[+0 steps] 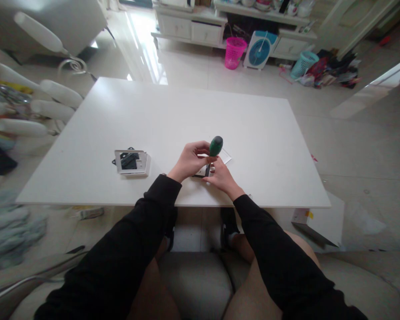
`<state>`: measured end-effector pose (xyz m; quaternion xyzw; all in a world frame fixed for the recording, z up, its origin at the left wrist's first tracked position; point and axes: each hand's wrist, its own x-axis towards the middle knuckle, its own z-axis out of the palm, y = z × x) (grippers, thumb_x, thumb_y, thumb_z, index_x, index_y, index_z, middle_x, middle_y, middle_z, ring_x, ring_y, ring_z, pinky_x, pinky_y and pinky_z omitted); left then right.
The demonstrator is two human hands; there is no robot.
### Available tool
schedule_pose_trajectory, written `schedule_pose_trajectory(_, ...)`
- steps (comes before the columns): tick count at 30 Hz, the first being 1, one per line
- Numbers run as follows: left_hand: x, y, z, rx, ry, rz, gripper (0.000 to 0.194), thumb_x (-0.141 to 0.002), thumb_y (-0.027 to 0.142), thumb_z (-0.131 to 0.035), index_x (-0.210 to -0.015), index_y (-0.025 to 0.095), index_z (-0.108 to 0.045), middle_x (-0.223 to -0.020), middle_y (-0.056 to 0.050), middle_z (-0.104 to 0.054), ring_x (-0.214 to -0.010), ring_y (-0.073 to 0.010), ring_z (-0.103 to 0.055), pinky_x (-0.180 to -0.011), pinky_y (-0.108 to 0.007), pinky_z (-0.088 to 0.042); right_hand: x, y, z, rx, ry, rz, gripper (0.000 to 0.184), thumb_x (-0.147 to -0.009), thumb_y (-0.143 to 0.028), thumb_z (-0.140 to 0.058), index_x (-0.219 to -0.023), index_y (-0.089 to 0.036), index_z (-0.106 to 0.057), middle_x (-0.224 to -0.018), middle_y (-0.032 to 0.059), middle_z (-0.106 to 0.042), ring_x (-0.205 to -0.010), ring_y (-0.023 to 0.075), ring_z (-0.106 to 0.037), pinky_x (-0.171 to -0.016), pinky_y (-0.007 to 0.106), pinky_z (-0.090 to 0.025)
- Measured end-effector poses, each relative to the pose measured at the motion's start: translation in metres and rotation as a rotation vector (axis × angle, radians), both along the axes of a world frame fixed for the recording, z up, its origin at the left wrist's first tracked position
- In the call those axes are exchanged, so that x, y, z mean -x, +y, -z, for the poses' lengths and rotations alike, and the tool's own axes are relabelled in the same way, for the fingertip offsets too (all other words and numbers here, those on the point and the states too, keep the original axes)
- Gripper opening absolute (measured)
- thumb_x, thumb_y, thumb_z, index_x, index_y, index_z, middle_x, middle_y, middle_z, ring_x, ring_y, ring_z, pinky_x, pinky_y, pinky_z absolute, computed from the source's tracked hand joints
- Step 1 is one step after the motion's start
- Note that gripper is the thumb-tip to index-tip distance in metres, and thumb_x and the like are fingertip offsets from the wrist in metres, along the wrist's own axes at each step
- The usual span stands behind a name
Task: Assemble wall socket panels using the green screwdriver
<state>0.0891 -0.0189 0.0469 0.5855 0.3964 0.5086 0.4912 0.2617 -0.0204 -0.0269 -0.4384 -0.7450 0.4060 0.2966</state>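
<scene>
A screwdriver (216,146) with a green handle and dark end stands nearly upright above the table, leaning slightly. My left hand (192,159) is closed, its thumb and fingers at the lower part of the handle. Close by the dark shaft, my right hand (221,176) has its fingers curled and thumb bent in; what they pinch is hidden. Beneath both hands lies a small, flat white piece with a dark edge (200,175), mostly covered. Behind my right hand, a thin white frame (226,156) rests on the table.
On the white table (253,129), a white rectangular housing (148,165) with black parts (129,161) sits to the left. White rounded chair parts (62,92) border the table's left side. A pink basket (234,52) and blue-white fan (260,50) stand on the floor beyond.
</scene>
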Motion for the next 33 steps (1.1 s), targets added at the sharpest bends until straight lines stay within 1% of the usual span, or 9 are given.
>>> schedule_pose_trajectory(11,0.0,-0.001,0.0,-0.002,0.017,0.028,0.027,-0.076,0.033,-0.085,-0.09,0.016,-0.07,-0.089,-0.006,-0.077,-0.088,-0.0214,-0.077,-0.081,-0.037,-0.065,0.0,0.0,0.0,-0.009,-0.012,-0.007,0.077,-0.07,-0.021,-0.088,-0.139,-0.024,-0.054,-0.139,0.0123,-0.053,-0.121,0.0306,-0.059,-0.095,0.048,-0.061)
schedule_pose_trajectory(15,0.001,-0.001,-0.002,-0.041,0.03,0.083,0.02,-0.082,0.028,-0.078,-0.097,0.016,-0.071,-0.098,-0.008,-0.079,-0.097,-0.0227,-0.077,-0.089,-0.039,-0.064,0.0,0.001,-0.001,-0.03,-0.025,-0.025,0.077,-0.071,-0.021,-0.087,-0.139,-0.024,-0.053,-0.141,0.0124,-0.053,-0.121,0.0294,-0.059,-0.097,0.046,-0.058)
schedule_pose_trajectory(17,0.002,-0.002,-0.003,-0.093,0.079,0.094,0.017,-0.086,0.025,-0.072,-0.1,0.016,-0.071,-0.103,-0.009,-0.079,-0.102,-0.0228,-0.076,-0.093,-0.039,-0.062,-0.001,0.003,-0.001,-0.065,-0.067,-0.021,0.073,-0.07,-0.022,-0.088,-0.135,-0.023,-0.055,-0.137,0.0121,-0.056,-0.121,0.0301,-0.058,-0.1,0.047,-0.055)
schedule_pose_trajectory(20,0.002,-0.002,-0.003,-0.137,0.187,0.068,0.017,-0.091,0.021,-0.063,-0.106,0.017,-0.07,-0.107,-0.01,-0.079,-0.106,-0.023,-0.075,-0.089,-0.036,-0.06,-0.003,0.005,-0.001,-0.117,-0.152,-0.023,0.064,-0.068,-0.027,-0.092,-0.124,-0.02,-0.061,-0.123,0.0112,-0.063,-0.117,0.0318,-0.059,-0.104,0.05,-0.051)
schedule_pose_trajectory(22,0.002,-0.003,-0.002,-0.126,0.224,0.047,0.018,-0.093,0.019,-0.058,-0.109,0.017,-0.067,-0.108,-0.011,-0.078,-0.106,-0.0228,-0.075,-0.088,-0.036,-0.058,-0.003,0.006,0.0,-0.129,-0.197,-0.04,0.062,-0.066,-0.033,-0.094,-0.117,-0.02,-0.063,-0.116,0.0106,-0.066,-0.114,0.0326,-0.06,-0.104,0.052,-0.049)
schedule_pose_trajectory(25,0.001,-0.003,0.0,-0.098,0.213,0.047,0.02,-0.094,0.016,-0.054,-0.113,0.017,-0.061,-0.108,-0.011,-0.078,-0.105,-0.0215,-0.074,-0.091,-0.036,-0.056,-0.004,0.008,0.0,-0.145,-0.238,-0.069,0.063,-0.065,-0.036,-0.096,-0.116,-0.019,-0.064,-0.116,0.0118,-0.069,-0.115,0.0345,-0.061,-0.105,0.053,-0.047)
schedule_pose_trajectory(27,0.002,-0.003,0.001,-0.076,0.187,0.057,0.022,-0.093,0.018,-0.054,-0.114,0.019,-0.058,-0.108,-0.01,-0.076,-0.101,-0.0201,-0.073,-0.088,-0.035,-0.055,-0.005,0.008,-0.001,-0.156,-0.26,-0.093,0.066,-0.064,-0.034,-0.097,-0.119,-0.018,-0.064,-0.118,0.013,-0.071,-0.117,0.0355,-0.062,-0.106,0.054,-0.047)
schedule_pose_trajectory(30,0.003,-0.003,0.001,-0.013,0.112,0.106,0.022,-0.092,0.024,-0.056,-0.114,0.02,-0.059,-0.101,-0.006,-0.073,-0.092,-0.0187,-0.069,-0.082,-0.033,-0.055,-0.005,0.007,-0.005,-0.153,-0.277,-0.135,0.069,-0.063,-0.029,-0.098,-0.122,-0.018,-0.064,-0.12,0.0129,-0.072,-0.116,0.0348,-0.065,-0.104,0.052,-0.05)
schedule_pose_trajectory(33,0.002,-0.004,0.001,0.028,0.09,0.128,0.025,-0.091,0.029,-0.059,-0.114,0.02,-0.062,-0.098,-0.004,-0.07,-0.092,-0.0204,-0.067,-0.084,-0.035,-0.055,-0.003,0.004,-0.012,-0.143,-0.307,-0.152,0.068,-0.063,-0.026,-0.097,-0.122,-0.018,-0.065,-0.119,0.0129,-0.072,-0.113,0.0341,-0.067,-0.101,0.051,-0.053)
